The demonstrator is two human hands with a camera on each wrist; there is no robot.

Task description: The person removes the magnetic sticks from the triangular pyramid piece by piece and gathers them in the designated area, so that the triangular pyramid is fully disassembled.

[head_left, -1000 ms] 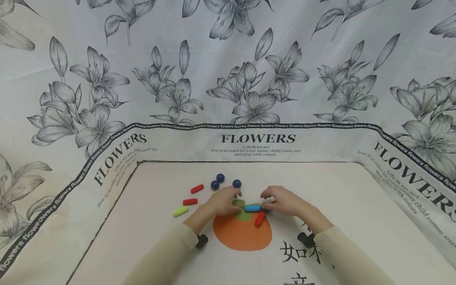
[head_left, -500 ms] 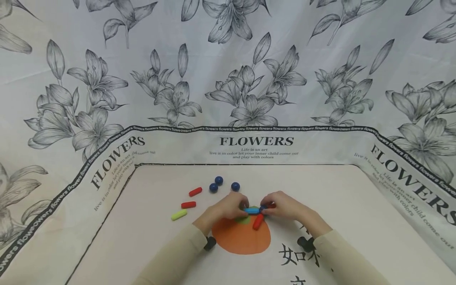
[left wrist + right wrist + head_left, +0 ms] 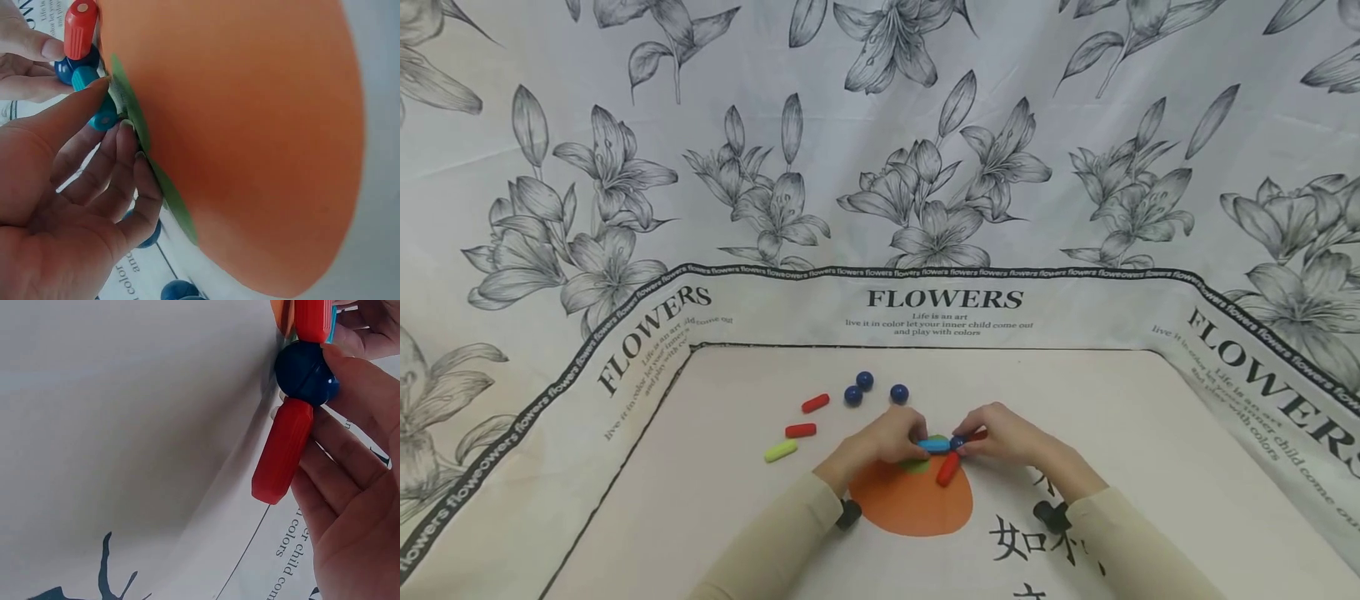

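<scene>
My left hand [image 3: 891, 435] pinches a light-blue magnetic stick [image 3: 935, 446] between thumb and fingertips. One end of that stick meets a dark-blue ball [image 3: 306, 373], which my right hand [image 3: 1003, 435] holds between thumb and fingers. Two red sticks also join the ball: the first red stick [image 3: 948, 468] points toward the front, while the second red stick [image 3: 281, 453] runs along the right fingers and is partly hidden in the head view. In the left wrist view, the light-blue stick [image 3: 94, 100] is partly covered by my thumb.
Three loose dark-blue balls, one of them a ball [image 3: 899, 394] set apart, lie behind my left hand. To the left are a red stick [image 3: 816, 403], another red stick [image 3: 801, 431] and a yellow-green stick [image 3: 781, 451]. The printed cloth [image 3: 1150, 433] covers table and backdrop.
My left hand has moved right and taken hold of the light-blue stick. The right fingers have shifted around the ball, and the second red stick has come into sight there.
</scene>
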